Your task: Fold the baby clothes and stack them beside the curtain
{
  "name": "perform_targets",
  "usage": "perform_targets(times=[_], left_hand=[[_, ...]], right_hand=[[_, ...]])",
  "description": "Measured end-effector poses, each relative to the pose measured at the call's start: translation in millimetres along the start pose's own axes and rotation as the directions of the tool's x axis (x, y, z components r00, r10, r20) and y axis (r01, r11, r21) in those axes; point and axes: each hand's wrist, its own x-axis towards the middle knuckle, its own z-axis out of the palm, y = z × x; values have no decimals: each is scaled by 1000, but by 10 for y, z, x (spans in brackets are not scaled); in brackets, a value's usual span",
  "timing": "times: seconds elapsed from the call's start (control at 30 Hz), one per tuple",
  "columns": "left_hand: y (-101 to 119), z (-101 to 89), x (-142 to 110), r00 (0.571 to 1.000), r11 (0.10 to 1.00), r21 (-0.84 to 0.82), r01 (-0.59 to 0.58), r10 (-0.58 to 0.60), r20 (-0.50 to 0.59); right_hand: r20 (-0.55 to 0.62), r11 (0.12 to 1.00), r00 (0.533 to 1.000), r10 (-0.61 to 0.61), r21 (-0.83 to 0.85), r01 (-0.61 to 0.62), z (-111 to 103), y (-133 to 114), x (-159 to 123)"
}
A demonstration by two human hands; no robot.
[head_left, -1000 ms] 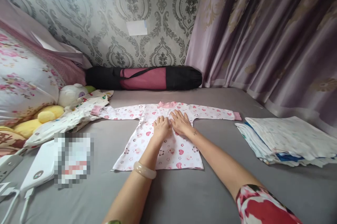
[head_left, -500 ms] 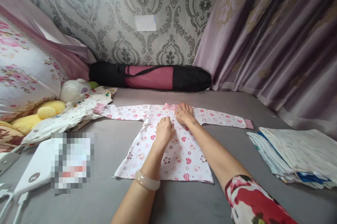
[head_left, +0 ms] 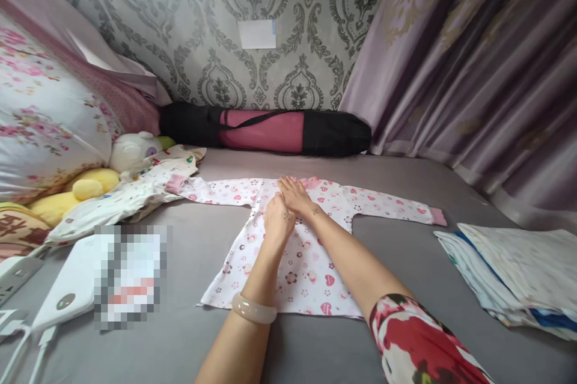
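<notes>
A child's long-sleeved shirt [head_left: 311, 276], white with pink hearts and brown flowers, lies spread flat, sleeves stretched to both sides. Its pink collar [head_left: 311, 182] points away from me. My right hand [head_left: 295, 195] rests flat on the upper chest just below the collar, fingers stretched out. Right beside it, my left hand [head_left: 278, 219] is closed against the chest, touching or nearly touching the right hand. Whether its curled fingers pinch any cloth is hidden. A pale bangle [head_left: 253, 309] sits on my left forearm.
The grey sheet [head_left: 180, 288] lies under everything. Folded clothes [head_left: 518, 270] are stacked at the right. At left are a white power bank [head_left: 72, 282] with cables, a blurred-out item, plush toys [head_left: 81, 192] and a printed garment [head_left: 112, 201]. A black-and-pink rolled bag [head_left: 264, 131] lies along the wall.
My right hand has slid left from the collar's right side to beside my left hand. The left hand stays closed on the chest. The view has shifted slightly.
</notes>
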Motion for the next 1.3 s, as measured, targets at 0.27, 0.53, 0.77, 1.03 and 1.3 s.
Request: perform_targets(times=[0.27, 0.53, 0.77, 1.03, 1.3], left_hand=[[-2, 68, -23, 999, 994, 100, -47, 44, 31], [-22, 243, -63, 942, 943, 44, -330, 325, 84], [40, 346, -188, 889, 882, 207, -424, 363, 278], [145, 314, -272, 890, 846, 351, -401, 269, 368], [416, 98, -135, 834, 770, 416, -485, 263, 486]], right_hand=[[-174, 957, 982, 76, 288, -23, -181, 153, -258], [-286, 803, 766, 575, 376, -463, -522, 976, -1101], [-417, 398, 246, 875, 331, -855, -648, 1765, -1808], [-238, 121, 21, 971, 415, -902, -542, 2016, -1943], [-175, 213, 136, 975, 574, -791, -624, 2022, -1940]])
